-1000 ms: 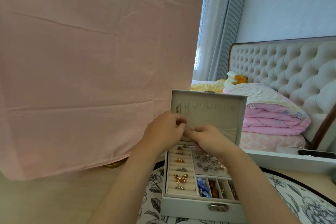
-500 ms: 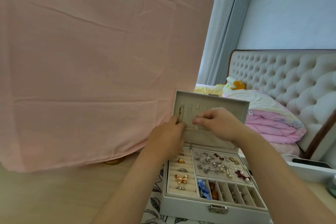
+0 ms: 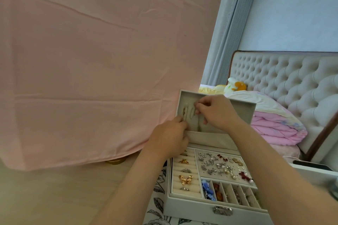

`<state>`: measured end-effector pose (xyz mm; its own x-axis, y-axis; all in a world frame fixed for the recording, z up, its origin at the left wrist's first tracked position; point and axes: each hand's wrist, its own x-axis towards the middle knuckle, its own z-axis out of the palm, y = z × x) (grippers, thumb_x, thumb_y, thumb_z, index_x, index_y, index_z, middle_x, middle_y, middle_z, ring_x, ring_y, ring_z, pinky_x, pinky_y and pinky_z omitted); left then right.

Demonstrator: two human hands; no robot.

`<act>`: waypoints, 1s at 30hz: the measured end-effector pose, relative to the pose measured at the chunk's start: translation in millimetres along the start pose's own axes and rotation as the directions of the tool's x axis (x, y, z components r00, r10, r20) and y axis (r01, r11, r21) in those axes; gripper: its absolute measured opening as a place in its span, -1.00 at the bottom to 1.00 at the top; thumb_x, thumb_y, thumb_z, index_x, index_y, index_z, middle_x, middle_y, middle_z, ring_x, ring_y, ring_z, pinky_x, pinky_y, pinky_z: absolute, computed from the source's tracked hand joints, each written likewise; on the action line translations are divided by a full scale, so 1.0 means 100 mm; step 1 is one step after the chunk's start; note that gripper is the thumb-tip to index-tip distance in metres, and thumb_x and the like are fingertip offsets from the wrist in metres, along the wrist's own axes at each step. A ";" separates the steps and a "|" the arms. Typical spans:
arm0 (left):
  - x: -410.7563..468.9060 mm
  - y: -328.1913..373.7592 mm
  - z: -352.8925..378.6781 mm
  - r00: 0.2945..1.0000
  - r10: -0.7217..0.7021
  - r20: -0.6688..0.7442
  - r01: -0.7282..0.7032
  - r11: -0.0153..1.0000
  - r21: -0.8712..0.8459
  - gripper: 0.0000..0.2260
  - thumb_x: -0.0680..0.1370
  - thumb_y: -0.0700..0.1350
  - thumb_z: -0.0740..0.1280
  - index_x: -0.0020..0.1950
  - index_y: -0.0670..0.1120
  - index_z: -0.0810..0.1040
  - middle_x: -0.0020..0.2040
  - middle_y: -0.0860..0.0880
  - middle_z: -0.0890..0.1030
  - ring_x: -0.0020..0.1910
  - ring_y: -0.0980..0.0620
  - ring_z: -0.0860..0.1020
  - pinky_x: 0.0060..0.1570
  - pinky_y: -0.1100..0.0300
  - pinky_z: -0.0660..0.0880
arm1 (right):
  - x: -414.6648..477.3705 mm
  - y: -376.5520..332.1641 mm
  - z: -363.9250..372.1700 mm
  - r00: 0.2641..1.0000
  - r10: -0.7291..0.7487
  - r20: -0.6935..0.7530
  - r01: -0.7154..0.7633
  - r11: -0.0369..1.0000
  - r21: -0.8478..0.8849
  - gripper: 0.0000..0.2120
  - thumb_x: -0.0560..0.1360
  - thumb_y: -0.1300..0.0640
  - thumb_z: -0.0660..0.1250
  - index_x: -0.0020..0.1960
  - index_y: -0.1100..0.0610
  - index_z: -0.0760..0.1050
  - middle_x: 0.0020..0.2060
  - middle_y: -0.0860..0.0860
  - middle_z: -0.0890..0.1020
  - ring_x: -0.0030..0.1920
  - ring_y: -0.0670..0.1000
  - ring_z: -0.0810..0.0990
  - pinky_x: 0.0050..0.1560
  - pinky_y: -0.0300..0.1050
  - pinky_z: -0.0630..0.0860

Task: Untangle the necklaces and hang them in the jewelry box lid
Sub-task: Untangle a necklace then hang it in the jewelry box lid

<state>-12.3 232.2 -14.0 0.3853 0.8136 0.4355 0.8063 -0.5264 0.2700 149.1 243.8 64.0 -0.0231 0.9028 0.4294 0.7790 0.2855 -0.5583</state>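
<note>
A right hand (image 3: 217, 113) pinches the top of a thin necklace chain (image 3: 192, 115) between thumb and forefinger against the upright jewelry box lid (image 3: 243, 113), centre frame. The left hand (image 3: 168, 138) curls at the lid's lower left edge; whether it holds anything cannot be told. A gold necklace (image 3: 184, 112) hangs just left of the chain. Below lies the open tray of rings (image 3: 185, 179); pink cloth (image 3: 91, 60) fills the upper left.

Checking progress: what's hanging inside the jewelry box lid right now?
A gold necklace and a thin chain hang at the left end of the lid. The right hand covers everything further right; the pocket hides anything below.
</note>
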 end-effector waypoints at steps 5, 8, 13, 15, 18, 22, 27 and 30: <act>0.00 0.00 -0.02 1.000 -0.004 -0.002 0.004 1.000 -0.030 -0.67 0.57 -0.04 0.21 0.33 0.00 0.50 0.19 0.03 0.47 0.08 -0.02 0.51 -0.02 0.03 0.51 | -0.18 0.16 0.22 0.991 0.008 0.133 0.025 0.970 -0.240 -0.84 0.51 0.13 0.39 0.05 -0.05 0.67 -0.09 -0.12 0.69 -0.07 -0.12 0.63 0.02 -0.10 0.59; 0.01 0.00 -0.02 1.000 0.000 0.004 0.000 0.999 -0.037 -0.64 0.58 -0.03 0.21 0.37 0.01 0.49 0.22 0.03 0.46 0.10 0.00 0.51 0.01 0.05 0.50 | -0.32 0.20 0.28 0.994 -0.026 0.108 0.064 0.930 -0.362 -0.81 0.55 0.09 0.35 0.13 -0.05 0.62 -0.02 -0.11 0.66 0.02 -0.05 0.61 0.04 -0.02 0.60; 0.02 0.01 -0.02 1.000 -0.002 0.003 0.002 0.999 -0.035 -0.64 0.57 0.00 0.22 0.37 0.02 0.48 0.19 0.04 0.48 0.08 0.01 0.52 0.00 0.05 0.52 | -0.42 0.20 0.34 0.967 -0.011 0.256 0.124 0.894 -0.431 -0.72 0.58 0.10 0.23 0.26 0.01 0.55 0.07 0.01 0.54 0.00 0.04 0.56 0.02 0.04 0.58; 0.00 0.03 -0.06 1.000 -0.009 0.012 0.009 0.999 -0.031 -0.62 0.56 0.01 0.22 0.38 0.03 0.47 0.20 0.04 0.48 0.09 0.01 0.52 0.01 0.04 0.52 | -0.46 0.18 0.30 0.964 -0.002 0.267 0.120 0.897 -0.425 -0.65 0.57 0.07 0.24 0.34 -0.01 0.50 0.13 0.01 0.50 0.03 0.05 0.55 0.05 0.04 0.58; -0.09 0.08 -0.15 1.000 -0.012 0.013 0.012 1.000 -0.021 -0.58 0.56 0.02 0.23 0.43 0.05 0.43 0.27 0.07 0.46 0.12 0.03 0.52 0.06 0.00 0.54 | -0.58 0.13 0.17 0.974 -0.022 0.226 0.116 0.905 -0.409 -0.62 0.58 0.04 0.21 0.39 -0.06 0.45 0.19 -0.04 0.48 0.07 0.00 0.54 0.03 -0.02 0.57; -0.35 0.16 -0.34 1.000 0.007 -0.006 -0.007 0.999 -0.052 -0.58 0.58 0.05 0.25 0.44 0.10 0.42 0.34 0.11 0.42 0.21 0.06 0.49 0.13 0.04 0.53 | -0.90 0.00 0.04 0.975 -0.059 0.216 0.130 0.935 -0.331 -0.69 0.60 -0.01 0.22 0.33 -0.12 0.48 0.13 -0.17 0.51 0.05 -0.11 0.52 0.04 -0.12 0.54; -0.90 0.24 -0.59 1.000 -0.009 0.022 0.010 1.000 -0.012 -0.70 0.59 0.06 0.26 0.32 0.12 0.50 0.21 0.14 0.51 0.12 0.11 0.51 0.07 0.12 0.51 | -1.45 -0.28 -0.04 0.944 -0.113 0.311 0.161 0.978 -0.133 -0.76 0.57 -0.03 0.28 0.22 -0.15 0.56 -0.02 -0.22 0.59 -0.10 -0.23 0.55 0.00 -0.21 0.52; -1.24 0.29 -0.61 0.990 -0.003 0.140 0.007 1.000 -0.027 -0.82 0.58 0.03 0.27 0.14 0.12 0.58 -0.01 0.15 0.57 -0.09 0.14 0.54 -0.16 0.26 0.45 | -1.81 -0.38 0.00 0.896 -0.102 0.432 0.179 0.973 -0.142 -0.79 0.54 -0.06 0.32 0.16 -0.15 0.58 -0.07 -0.17 0.62 -0.20 -0.20 0.55 -0.10 -0.19 0.53</act>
<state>-64.2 100.4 -7.6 0.4422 0.8416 0.3102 0.7962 -0.5275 0.2963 123.8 69.1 7.5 -0.3706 0.9189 0.1348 0.8435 0.3938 -0.3654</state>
